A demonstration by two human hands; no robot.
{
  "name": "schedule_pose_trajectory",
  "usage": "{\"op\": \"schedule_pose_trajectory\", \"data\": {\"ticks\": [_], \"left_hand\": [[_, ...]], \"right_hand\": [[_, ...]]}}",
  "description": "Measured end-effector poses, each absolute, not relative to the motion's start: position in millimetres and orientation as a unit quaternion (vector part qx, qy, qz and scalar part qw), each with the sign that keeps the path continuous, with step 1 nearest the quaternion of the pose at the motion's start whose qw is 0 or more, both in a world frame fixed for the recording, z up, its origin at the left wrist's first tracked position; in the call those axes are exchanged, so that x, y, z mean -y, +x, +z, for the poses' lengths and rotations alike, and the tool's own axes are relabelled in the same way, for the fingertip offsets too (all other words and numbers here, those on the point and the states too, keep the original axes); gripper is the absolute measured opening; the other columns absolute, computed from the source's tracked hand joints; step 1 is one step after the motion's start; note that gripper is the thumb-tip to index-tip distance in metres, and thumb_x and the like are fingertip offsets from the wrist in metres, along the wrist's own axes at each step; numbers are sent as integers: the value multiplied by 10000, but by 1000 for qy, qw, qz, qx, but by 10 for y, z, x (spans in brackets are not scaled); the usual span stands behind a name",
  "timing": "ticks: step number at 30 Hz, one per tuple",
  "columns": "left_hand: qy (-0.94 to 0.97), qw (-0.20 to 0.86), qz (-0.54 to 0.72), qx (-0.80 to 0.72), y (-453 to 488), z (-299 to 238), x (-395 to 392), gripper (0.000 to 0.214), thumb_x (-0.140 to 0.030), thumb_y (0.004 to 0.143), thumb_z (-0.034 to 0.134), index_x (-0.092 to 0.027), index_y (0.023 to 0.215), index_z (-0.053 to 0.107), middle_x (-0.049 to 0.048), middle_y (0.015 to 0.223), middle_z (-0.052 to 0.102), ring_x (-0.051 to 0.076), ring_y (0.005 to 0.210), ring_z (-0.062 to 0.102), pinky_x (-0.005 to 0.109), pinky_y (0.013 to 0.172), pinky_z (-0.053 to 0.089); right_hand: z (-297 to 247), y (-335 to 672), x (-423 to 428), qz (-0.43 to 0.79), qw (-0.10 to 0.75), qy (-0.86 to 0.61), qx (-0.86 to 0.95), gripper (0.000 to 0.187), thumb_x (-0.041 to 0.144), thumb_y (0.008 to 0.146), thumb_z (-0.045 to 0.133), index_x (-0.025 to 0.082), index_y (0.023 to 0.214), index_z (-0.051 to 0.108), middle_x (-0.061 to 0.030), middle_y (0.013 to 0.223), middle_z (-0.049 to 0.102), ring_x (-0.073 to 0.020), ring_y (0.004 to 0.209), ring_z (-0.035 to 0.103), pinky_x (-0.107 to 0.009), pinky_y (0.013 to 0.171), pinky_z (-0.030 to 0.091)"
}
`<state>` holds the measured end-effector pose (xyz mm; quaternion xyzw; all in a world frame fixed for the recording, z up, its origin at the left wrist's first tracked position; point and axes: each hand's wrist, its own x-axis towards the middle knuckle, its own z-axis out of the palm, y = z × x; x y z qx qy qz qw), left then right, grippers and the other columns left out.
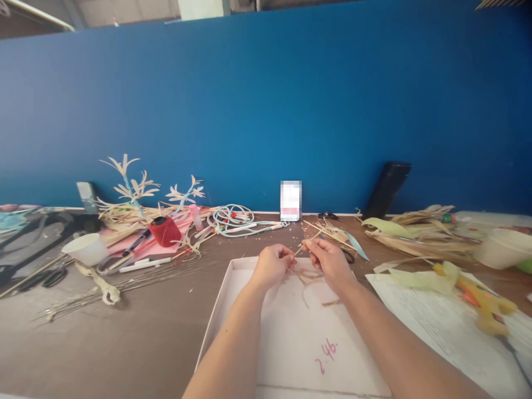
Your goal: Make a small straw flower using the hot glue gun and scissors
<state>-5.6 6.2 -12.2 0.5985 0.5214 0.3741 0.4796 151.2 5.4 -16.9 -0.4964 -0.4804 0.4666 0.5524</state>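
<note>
A: You have the thin pale strip slanting between your hands, above the far edge of the shallow white box. What is your grip like?

B: Your right hand pinches it between thumb and fingers. Your left hand is curled, fingertips at its lower end; I cannot tell whether they clamp it or only touch.

A: Expect it to feel very light, fairly stiff and probably brittle. You do best pinching near the ends, gently.

B: Counting for you: 1 strip held, 1 box, 2 pale cups, 1 red spool, 2 flowered stems and 1 yellow glue gun. The brown scraps in your box blur too much to count.
</note>
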Motion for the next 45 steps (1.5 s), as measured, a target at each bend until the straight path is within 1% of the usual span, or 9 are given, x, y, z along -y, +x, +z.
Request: {"op": "schedule_pose_trajectory", "data": {"ticks": [7,12,19,22,26,33,36,40,45], "left_hand": [[608,471,363,-526,-61,-135,-62,62,-190,747,558,-160,734,611,19,657,659,96,521,548,192,492,432],[615,472,343,-530,-76,-153,-70,117,-255,738,587,-156,743,650,17,608,629,97,487,513,201,468,407],[557,494,402,-534,-72,-130,-104,199,-259,783,543,-152,884,678,54,758,670,133,668,601,211,557,457],[562,489,417,-520,-58,-112,-83,235,-311,766,575,-150,898,685,48,761,667,130,669,585,216,575,453],[588,494,403,-498,-31,-80,-33,265,-357,711,633,-138,847,694,36,731,659,120,633,552,224,584,439],[581,510,397,-495,-11,-75,-25,170,-295,703,615,-132,712,660,32,685,655,109,602,541,223,576,419],[579,507,399,-499,-11,-92,-34,165,-297,703,614,-135,689,640,25,657,646,103,581,533,220,564,408],[576,500,404,-505,-16,-104,-41,164,-300,700,617,-137,686,629,19,645,636,96,558,516,217,550,396],[578,496,397,-512,-22,-86,-31,178,-315,699,617,-137,696,629,19,651,635,89,543,493,216,540,385]], "right_hand": [[-192,1519,-61,477,553,-487,478,295,464,701,655,174,671,615,34,494,471,-69,435,333,-223,409,222],[-192,1525,-64,488,562,-478,466,289,452,672,677,171,652,609,13,544,533,-64,431,343,-222,401,227],[-175,1523,-65,497,561,-480,456,282,432,655,693,168,648,593,1,583,560,-63,438,362,-213,391,225],[-158,1507,-57,497,560,-485,451,284,426,639,704,170,634,580,11,583,543,-64,441,370,-209,393,232],[-151,1492,-45,494,551,-492,459,298,431,650,693,174,601,551,27,547,507,-64,439,361,-208,402,231],[-173,1485,-25,471,518,-500,510,343,491,668,662,190,572,529,57,436,433,-77,419,349,-229,424,254],[-167,1479,-17,473,514,-496,516,334,504,685,649,185,620,573,45,467,463,-80,426,356,-229,426,260],[-152,1473,-17,500,528,-473,498,384,542,705,613,171,790,653,-19,673,590,-87,477,416,-222,420,288],[-162,1477,-30,507,537,-470,484,409,551,729,583,165,835,670,-32,711,604,-81,478,425,-215,406,289]]}}
